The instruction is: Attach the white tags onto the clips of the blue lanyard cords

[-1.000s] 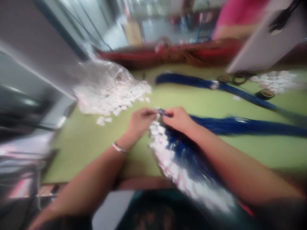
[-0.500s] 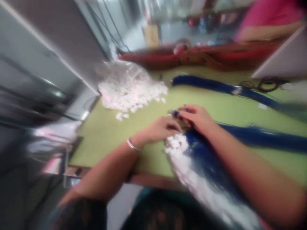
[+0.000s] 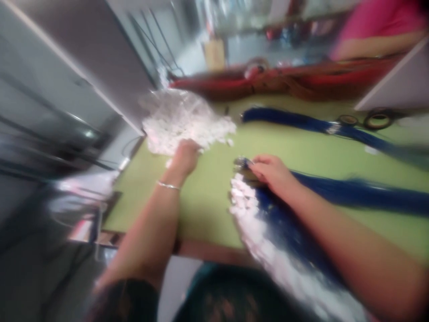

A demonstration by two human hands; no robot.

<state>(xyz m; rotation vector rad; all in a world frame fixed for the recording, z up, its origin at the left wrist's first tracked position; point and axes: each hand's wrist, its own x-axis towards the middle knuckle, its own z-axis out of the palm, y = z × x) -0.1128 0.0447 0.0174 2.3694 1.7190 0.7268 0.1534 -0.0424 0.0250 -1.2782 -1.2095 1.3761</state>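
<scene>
My left hand (image 3: 187,156) is at the front edge of a heap of small white pieces (image 3: 177,129), which spill from a clear plastic bag (image 3: 191,98). Its fingers look curled down and are partly hidden; I cannot make out what is in them. My right hand (image 3: 270,170) is closed in a pinch on the ends of blue wires (image 3: 247,163), with small metallic tips showing past the fingers. Below it, a long blue wire bundle (image 3: 284,232) slopes off the table toward me, with a row of white pieces (image 3: 246,197) along its left side.
Another blue bundle (image 3: 355,190) lies to the right on the green table (image 3: 208,210). A tied blue bundle (image 3: 288,117) and rolls of black tape (image 3: 378,120) sit farther back. Red wires (image 3: 228,82) run along the back edge. A person in a pink top (image 3: 378,27) is beyond.
My left hand has moved left and away from me, from beside the right hand to the white heap. My right hand stays at the blue wire ends.
</scene>
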